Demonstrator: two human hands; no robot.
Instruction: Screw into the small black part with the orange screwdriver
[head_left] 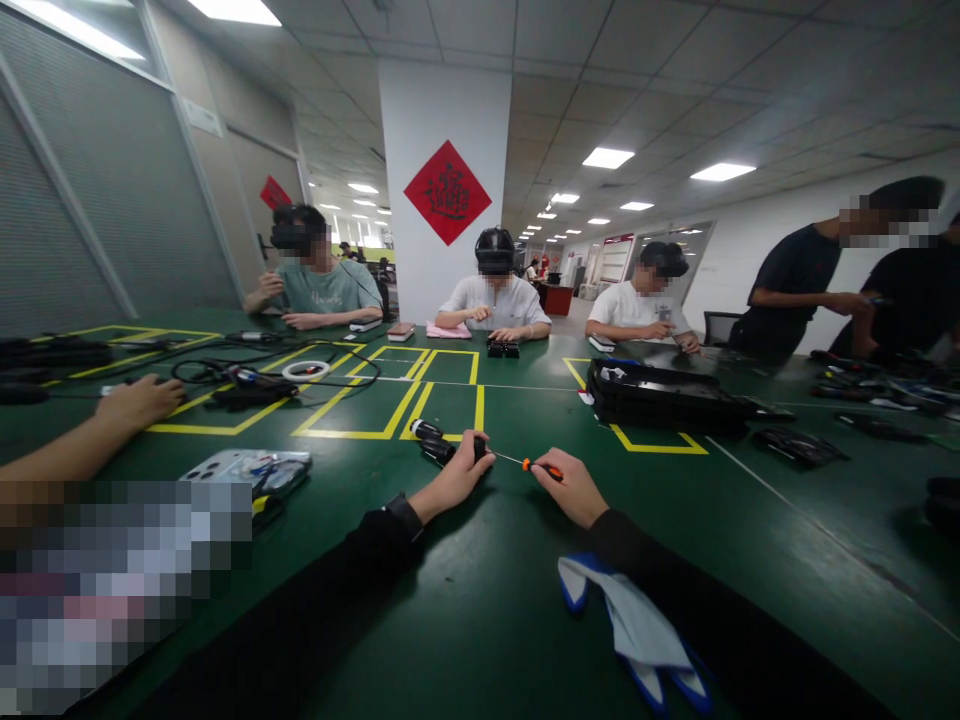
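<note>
Two bare hands of yours are busy: left of the screwdriver (pixel 528 464), your left hand (pixel 459 474) grips a small black part (pixel 480 448); your right hand (pixel 574 488) is closed round the tool's handle. Its shaft points at your left hand, so a slipping tip could jab it, and a loose pinch could let the part twist. Yellow tape (pixel 349 435) marks the green tabletop (pixel 450 620) left beyond the screwdriver; a white pillar (pixel 446 95) rises far beyond it; a black case (pixel 667 385) sits to its right.
</note>
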